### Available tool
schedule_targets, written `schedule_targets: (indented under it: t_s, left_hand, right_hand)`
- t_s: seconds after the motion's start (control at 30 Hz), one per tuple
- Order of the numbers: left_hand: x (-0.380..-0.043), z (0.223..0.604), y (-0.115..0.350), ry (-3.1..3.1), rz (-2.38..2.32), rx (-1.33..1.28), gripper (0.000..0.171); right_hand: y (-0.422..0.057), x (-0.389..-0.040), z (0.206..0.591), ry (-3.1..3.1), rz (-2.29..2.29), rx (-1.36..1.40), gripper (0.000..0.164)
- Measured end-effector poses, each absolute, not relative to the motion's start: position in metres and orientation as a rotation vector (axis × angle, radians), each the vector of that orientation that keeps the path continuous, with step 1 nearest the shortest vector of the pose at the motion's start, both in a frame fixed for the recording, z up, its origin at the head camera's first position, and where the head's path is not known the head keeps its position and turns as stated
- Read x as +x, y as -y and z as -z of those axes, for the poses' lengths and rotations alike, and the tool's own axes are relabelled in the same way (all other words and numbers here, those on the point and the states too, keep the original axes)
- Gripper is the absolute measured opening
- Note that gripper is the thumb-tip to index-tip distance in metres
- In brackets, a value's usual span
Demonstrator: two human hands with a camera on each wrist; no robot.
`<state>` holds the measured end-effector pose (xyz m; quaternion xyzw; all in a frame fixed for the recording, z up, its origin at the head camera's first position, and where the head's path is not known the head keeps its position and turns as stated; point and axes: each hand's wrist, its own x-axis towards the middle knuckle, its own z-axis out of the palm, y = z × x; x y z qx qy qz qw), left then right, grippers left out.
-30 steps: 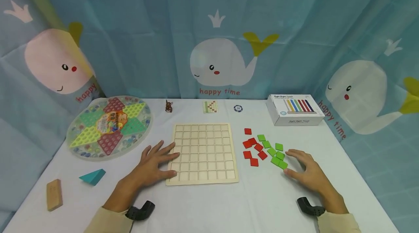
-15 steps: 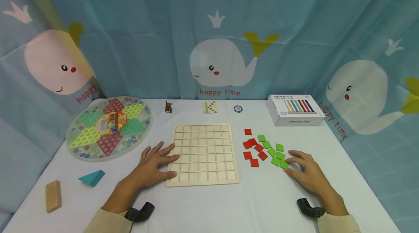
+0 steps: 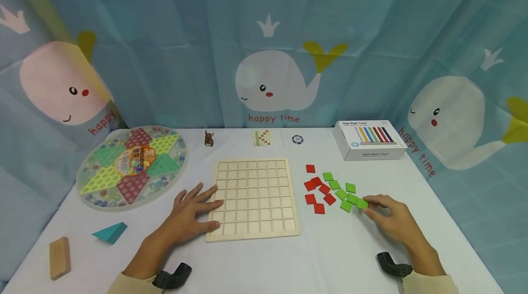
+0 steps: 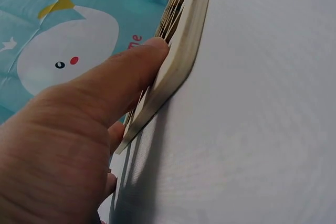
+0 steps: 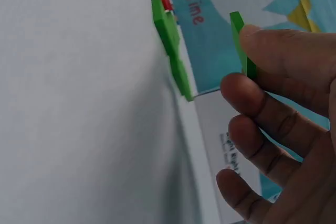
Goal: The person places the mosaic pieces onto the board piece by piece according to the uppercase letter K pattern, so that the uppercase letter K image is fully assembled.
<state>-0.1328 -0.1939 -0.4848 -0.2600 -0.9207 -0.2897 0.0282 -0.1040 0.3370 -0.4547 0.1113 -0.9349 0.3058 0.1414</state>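
A wooden grid board [image 3: 257, 200] lies flat at the middle of the table. My left hand [image 3: 187, 216] rests on its left edge with fingers spread, and the thumb [image 4: 126, 69] lies on the board's rim in the left wrist view. On the right, my right hand [image 3: 392, 220] pinches a green square tile [image 3: 361, 203] between thumb and finger. The right wrist view shows this green tile [image 5: 241, 45] raised off the table. Several other green tiles [image 3: 340, 194] lie just left of that hand. Several red tiles [image 3: 323, 189] are scattered between them and the board.
A round Chinese checkers board [image 3: 132, 165] lies at the left. Nearer are a teal wedge [image 3: 110, 233] and a wooden block [image 3: 60, 258]. Along the back stand a small brown figurine [image 3: 209, 138], a pattern card [image 3: 262, 137], a poker chip [image 3: 297, 139] and a white box [image 3: 370, 140].
My right fingers have closed on the nearest green tile and lifted it slightly. The left hand stays on the board. The head view has shifted a little.
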Motion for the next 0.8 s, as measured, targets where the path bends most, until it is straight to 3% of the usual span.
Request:
schedule_targets:
  t_s: [0.8]
  left_hand:
    - [-0.131, 0.485, 0.193, 2.864, 0.918, -0.754, 0.058]
  right_hand:
    - [-0.290, -0.099, 0.392, 2.636, -0.930, 0.357, 0.032]
